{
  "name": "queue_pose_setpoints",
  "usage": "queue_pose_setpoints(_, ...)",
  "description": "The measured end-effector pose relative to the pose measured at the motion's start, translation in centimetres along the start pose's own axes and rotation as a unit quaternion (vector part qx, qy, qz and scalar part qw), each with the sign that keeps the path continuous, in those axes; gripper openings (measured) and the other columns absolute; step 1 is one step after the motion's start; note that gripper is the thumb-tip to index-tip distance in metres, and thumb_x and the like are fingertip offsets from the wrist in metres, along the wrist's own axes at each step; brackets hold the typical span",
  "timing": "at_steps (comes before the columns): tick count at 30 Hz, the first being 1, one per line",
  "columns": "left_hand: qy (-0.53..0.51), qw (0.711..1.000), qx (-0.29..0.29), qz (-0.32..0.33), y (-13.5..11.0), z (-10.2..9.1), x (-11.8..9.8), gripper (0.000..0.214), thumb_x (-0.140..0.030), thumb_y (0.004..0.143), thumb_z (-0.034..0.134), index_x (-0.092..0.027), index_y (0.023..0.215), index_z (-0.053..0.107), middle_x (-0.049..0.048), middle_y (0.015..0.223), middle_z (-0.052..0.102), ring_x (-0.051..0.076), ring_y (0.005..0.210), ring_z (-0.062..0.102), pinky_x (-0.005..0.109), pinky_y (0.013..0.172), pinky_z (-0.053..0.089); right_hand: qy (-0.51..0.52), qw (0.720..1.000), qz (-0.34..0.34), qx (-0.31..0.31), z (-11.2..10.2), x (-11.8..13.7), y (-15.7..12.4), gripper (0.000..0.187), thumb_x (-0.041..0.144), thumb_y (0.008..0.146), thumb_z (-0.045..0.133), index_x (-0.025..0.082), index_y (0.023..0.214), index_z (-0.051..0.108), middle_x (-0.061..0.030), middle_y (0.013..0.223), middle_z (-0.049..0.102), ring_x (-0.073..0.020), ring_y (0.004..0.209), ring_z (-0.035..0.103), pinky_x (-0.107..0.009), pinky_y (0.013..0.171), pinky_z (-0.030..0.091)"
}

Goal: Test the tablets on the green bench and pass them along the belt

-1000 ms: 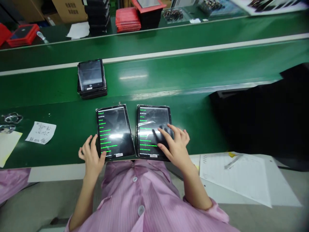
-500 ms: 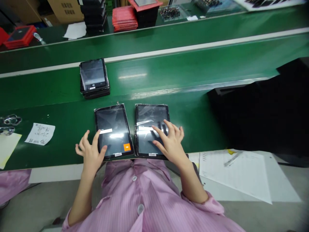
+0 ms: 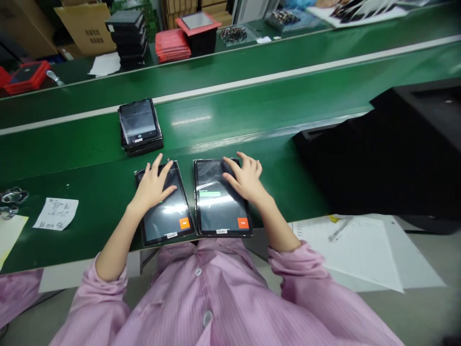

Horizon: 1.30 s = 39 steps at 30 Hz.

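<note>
Two black tablets lie side by side at the near edge of the green bench. Over the upper part of the left tablet [image 3: 167, 211] is my left hand [image 3: 153, 187], fingers spread, holding nothing. My right hand [image 3: 247, 178] hovers at the upper right of the right tablet [image 3: 219, 211], its fingers apart and also holding nothing. Whether the fingertips touch the glass I cannot tell. Both screens are dark with an orange or red "Fail" box at the lower right. A green bar shows on the right screen; the left hand hides part of the left one.
Behind the tablets stands a stack of wrapped tablets [image 3: 139, 122]. A handwritten note [image 3: 56, 213] lies to the left, near clear plastic pieces [image 3: 13, 195]. A large black cloth-like cover [image 3: 382, 163] takes up the right side. Red pouches [image 3: 173, 46] sit on the far shelf.
Both hands have moved up the tablets, away from the middle of the screens. The right screen's white bar is now green, and its "Fail" box is in sight.
</note>
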<state>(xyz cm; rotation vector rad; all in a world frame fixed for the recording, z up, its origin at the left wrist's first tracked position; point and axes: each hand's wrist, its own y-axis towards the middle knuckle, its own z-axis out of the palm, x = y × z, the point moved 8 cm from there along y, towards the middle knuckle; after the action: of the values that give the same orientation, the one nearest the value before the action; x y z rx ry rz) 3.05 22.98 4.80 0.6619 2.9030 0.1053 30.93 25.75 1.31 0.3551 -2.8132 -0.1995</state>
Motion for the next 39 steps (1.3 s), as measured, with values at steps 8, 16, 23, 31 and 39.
queue_pose_setpoints(8, 0.051, 0.996, 0.030, 0.059, -0.1, 0.2, -1.4, 0.073, -0.053, 0.095, 0.055, -0.019, 0.156, 0.033, 0.0209, 0.139, 0.051, 0.034, 0.132, 0.050, 0.059, 0.116, 0.026, -0.032, 0.998, -0.042, 0.018, -0.9, 1.2, -1.1, 0.044, 0.052, 0.099, 0.041, 0.033, 0.132, 0.063, -0.0120, 0.153, 0.040, -0.0386, 0.134, 0.034, -0.073, 0.110, 0.022)
queue_pose_setpoints(16, 0.019, 0.993, 0.046, 0.107, 0.8, 0.8, -1.8, 0.072, -0.056, 0.097, 0.045, -0.017, 0.155, 0.031, 0.0210, 0.152, 0.038, 0.037, 0.142, 0.037, 0.069, 0.117, 0.012, -0.037, 0.999, -0.014, 0.036, -0.7, 2.1, 0.3, 0.050, 0.053, 0.099, 0.042, 0.030, 0.140, 0.057, -0.0165, 0.154, 0.038, -0.0411, 0.138, 0.031, -0.074, 0.109, 0.019)
queue_pose_setpoints(23, 0.038, 0.999, -0.011, 0.000, -1.5, -0.8, 1.5, 0.057, -0.054, 0.095, 0.041, -0.016, 0.133, 0.061, 0.0195, 0.120, 0.055, 0.036, 0.122, 0.048, 0.065, 0.111, 0.025, 0.089, 0.995, -0.010, -0.041, -2.3, -1.0, 0.2, 0.048, 0.044, 0.104, 0.028, 0.028, 0.118, 0.071, -0.0111, 0.144, 0.050, -0.0312, 0.133, 0.041, -0.058, 0.114, 0.026)
queue_pose_setpoints(31, 0.045, 0.997, -0.034, -0.045, 0.1, -0.9, 3.4, 0.066, -0.059, 0.099, 0.017, -0.022, 0.135, 0.057, 0.0205, 0.148, 0.039, 0.037, 0.135, 0.042, 0.070, 0.114, 0.004, 0.167, 0.981, -0.033, -0.091, -0.6, -2.8, 2.1, 0.047, 0.032, 0.098, 0.036, 0.025, 0.090, 0.082, -0.0089, 0.132, 0.059, -0.0284, 0.125, 0.049, -0.049, 0.110, 0.032)
queue_pose_setpoints(39, -0.038, 0.999, 0.030, -0.019, 5.4, -2.2, 3.7, 0.074, -0.061, 0.099, 0.000, -0.020, 0.121, 0.058, 0.0134, 0.134, 0.060, 0.028, 0.126, 0.053, 0.057, 0.116, 0.025, 0.228, 0.954, 0.026, -0.194, -2.6, -4.6, 0.9, 0.051, 0.033, 0.099, 0.033, 0.024, 0.090, 0.082, -0.0093, 0.120, 0.063, -0.0255, 0.110, 0.058, -0.045, 0.102, 0.043)
